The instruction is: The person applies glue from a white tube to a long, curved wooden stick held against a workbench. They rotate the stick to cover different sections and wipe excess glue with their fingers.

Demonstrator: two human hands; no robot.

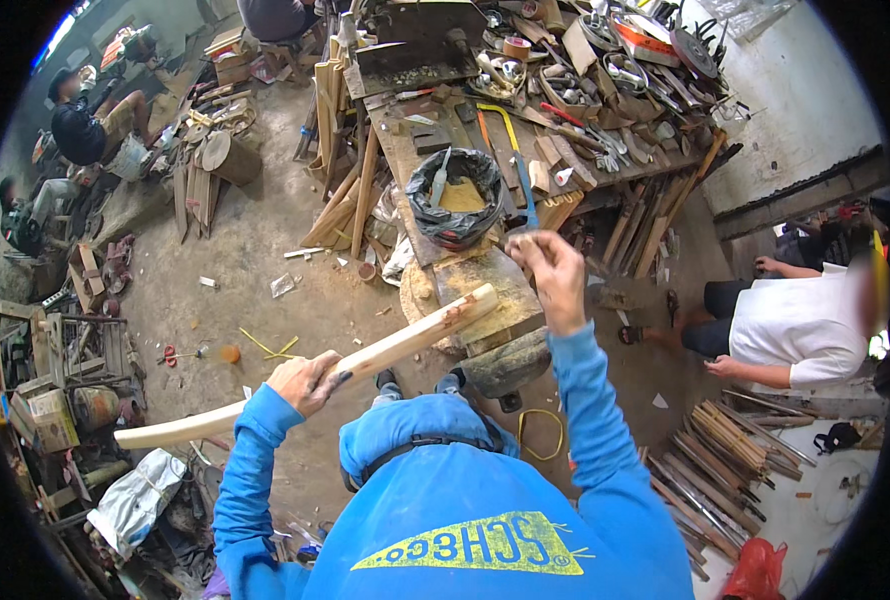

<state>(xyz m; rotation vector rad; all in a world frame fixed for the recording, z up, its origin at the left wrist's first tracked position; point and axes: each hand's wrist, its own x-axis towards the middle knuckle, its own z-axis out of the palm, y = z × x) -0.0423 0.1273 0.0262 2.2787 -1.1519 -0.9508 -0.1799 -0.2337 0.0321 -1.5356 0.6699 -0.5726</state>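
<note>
My left hand (307, 384) is wrapped round a long, slightly curved length of pale wood (385, 350). Its near end points out to the left, and its far end, with a brownish patch, reaches over a dusty wooden block (510, 325) at the bench's end. To the right of that tip, my right hand (555, 278) is raised with its fingers pressed together; what they pinch, if anything, cannot be made out. Just beyond stands a tub lined with a black plastic bag (423, 212), holding yellowish powder (462, 196) and a pale bottle-like object (439, 180).
A hacksaw (525, 180) with a yellow and blue frame lies on the bench (395, 150), among crowded tools and wood offcuts. A person in a white top (790, 325) stands at the right. Wooden sticks (735, 445) lie behind them. Other people (80, 130) sit far left.
</note>
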